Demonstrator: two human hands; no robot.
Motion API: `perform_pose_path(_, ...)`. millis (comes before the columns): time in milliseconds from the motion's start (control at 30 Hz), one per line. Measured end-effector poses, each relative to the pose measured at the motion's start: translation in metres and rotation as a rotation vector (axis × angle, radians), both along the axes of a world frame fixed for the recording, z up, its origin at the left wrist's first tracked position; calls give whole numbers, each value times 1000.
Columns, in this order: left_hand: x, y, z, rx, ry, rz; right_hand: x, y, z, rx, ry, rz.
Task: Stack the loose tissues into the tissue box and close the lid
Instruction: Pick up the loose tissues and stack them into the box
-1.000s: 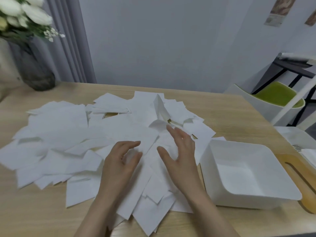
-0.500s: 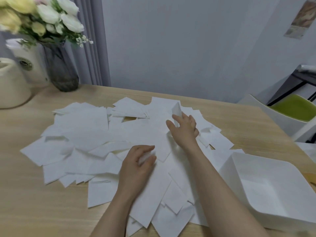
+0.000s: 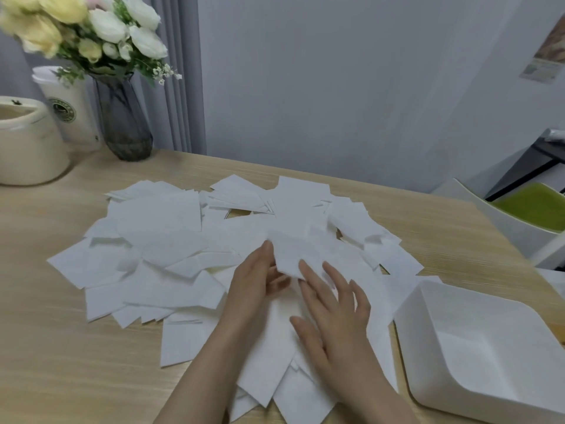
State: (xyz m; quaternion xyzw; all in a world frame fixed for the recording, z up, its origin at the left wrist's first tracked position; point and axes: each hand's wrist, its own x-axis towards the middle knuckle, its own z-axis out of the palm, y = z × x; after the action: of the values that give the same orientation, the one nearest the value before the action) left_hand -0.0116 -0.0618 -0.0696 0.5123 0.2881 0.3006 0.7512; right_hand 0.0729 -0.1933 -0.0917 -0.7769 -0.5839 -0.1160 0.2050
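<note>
Loose white tissues, flat, square-cut and overlapping, fanned wide over wooden table. Left hand lifting one sheet's edge, fingers curled beneath. Right hand spread flat, pressing the pile. Empty white tissue box just right, lidless.

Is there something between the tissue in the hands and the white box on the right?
Nothing visible. The tissue held by the left hand and right hand has only flat loose tissues between it and the open, empty box.
</note>
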Motion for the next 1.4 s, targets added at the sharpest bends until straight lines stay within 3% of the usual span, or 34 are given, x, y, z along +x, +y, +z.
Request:
perform_pose_path(133, 4, 4, -2, -45, 50, -27, -6, -11, -6, -58, -71, 70)
perform_pose_path(233, 1, 4, -10, -56, 55, 4, -7, -19, -9, -14, 44, 159)
perform_pose_path(300, -5, 4, -14, -66, 23, 12, -8, -21, -1, 93, 319, 146)
perform_pose_path(433, -19, 8, -22, -65, -62, -32, -10, -18, 22, 236, 1065, -57)
perform_pose_path(567, -31, 4, -19, -50, -105, -142, -10, -5, 29, 249, 1446, -123)
perform_pose_path(733, -40, -1, -15, -82, -73, -204, -18, 4, 30, 285, 1379, -180)
perform_pose_path(900, -44, 10, -26, 58, 102, 47, -20, 11, 19, 307, 1306, -208)
perform_pose_path(1033, -52, 22, -31, 48, 136, 148, -3, 9, 14, 377, 1282, -302)
perform_pose_path(1167, -52, 20, -37, 17, 136, 126, 11, 14, 15, 308, 1380, -313)
perform_pose_path(1400, -52, 17, -37, 31, 95, 134, 25, 49, 24, 364, 1500, -342)
